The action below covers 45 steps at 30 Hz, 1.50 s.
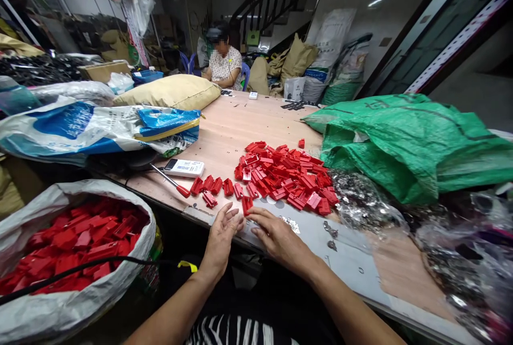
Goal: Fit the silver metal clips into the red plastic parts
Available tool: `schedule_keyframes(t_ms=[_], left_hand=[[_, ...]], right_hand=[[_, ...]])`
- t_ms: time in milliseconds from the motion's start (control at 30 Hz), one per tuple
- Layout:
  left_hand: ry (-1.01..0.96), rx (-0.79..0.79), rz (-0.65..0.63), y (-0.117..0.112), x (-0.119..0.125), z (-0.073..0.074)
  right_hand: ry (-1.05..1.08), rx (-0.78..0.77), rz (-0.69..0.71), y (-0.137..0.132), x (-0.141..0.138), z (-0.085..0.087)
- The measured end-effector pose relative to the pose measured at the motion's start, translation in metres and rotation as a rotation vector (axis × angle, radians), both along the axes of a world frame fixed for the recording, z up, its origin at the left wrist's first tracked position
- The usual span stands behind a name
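My left hand [223, 230] and my right hand [273, 233] meet at the table's near edge, fingertips together on a red plastic piece [246, 204]. Both hands' fingers are pinched around it. Just beyond them lies a row of several red pieces [216, 186], and behind that a big heap of red plastic pieces [288, 174]. Small shiny metal parts [289, 222] lie on a grey plate [344, 254] beside my right hand.
A white sack full of red pieces [76, 243] stands at my left. A red-handled screwdriver [171, 180] and a white remote [184, 167] lie on the table. A green sack [409, 142] and bags of metal parts [460, 248] fill the right. Another person [222, 59] sits at the far end.
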State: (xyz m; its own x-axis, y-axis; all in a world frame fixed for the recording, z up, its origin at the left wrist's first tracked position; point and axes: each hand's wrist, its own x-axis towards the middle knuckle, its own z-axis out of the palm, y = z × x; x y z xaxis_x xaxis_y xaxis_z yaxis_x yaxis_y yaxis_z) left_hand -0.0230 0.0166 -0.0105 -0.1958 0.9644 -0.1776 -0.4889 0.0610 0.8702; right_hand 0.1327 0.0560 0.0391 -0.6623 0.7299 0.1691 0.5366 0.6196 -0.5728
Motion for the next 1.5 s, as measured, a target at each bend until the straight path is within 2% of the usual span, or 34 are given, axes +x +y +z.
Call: schedule_keyframes(t_ms=[100,233,300,433,533,733,1000,1300,1400,1500], left_hand=[[-0.187,-0.090,-0.158,-0.004,0.002,0.006],[-0.341,-0.189,-0.397,-0.012,0.005,0.006],[-0.373,-0.204,-0.447,-0.015,0.007,0.004],[-0.410,-0.244,-0.468,-0.019,0.013,0.005],[-0.428,-0.259,-0.451,-0.020,0.017,0.010],[-0.461,-0.256,-0.428,-0.022,0.021,0.014],[-0.498,-0.284,-0.390,-0.021,0.022,0.013],[-0.517,-0.298,-0.430,-0.022,0.020,0.012],[-0.511,-0.308,-0.446,-0.022,0.018,0.013],[-0.495,-0.287,-0.440,-0.022,0.019,0.013]], right_hand=[[0.104,-0.160,0.107,-0.035,0.008,0.015],[0.173,-0.286,0.046,-0.059,0.026,0.016],[0.187,-0.282,-0.069,-0.057,0.042,0.007],[0.010,-0.098,-0.472,-0.036,0.081,-0.019],[-0.151,0.005,-0.608,-0.021,0.097,-0.034],[-0.325,0.027,-0.636,-0.005,0.088,-0.041],[-0.330,0.023,-0.653,0.001,0.086,-0.044],[-0.120,0.011,-0.652,-0.003,0.088,-0.047],[-0.019,-0.024,-0.653,-0.004,0.087,-0.044],[0.109,-0.117,-0.567,-0.010,0.081,-0.035]])
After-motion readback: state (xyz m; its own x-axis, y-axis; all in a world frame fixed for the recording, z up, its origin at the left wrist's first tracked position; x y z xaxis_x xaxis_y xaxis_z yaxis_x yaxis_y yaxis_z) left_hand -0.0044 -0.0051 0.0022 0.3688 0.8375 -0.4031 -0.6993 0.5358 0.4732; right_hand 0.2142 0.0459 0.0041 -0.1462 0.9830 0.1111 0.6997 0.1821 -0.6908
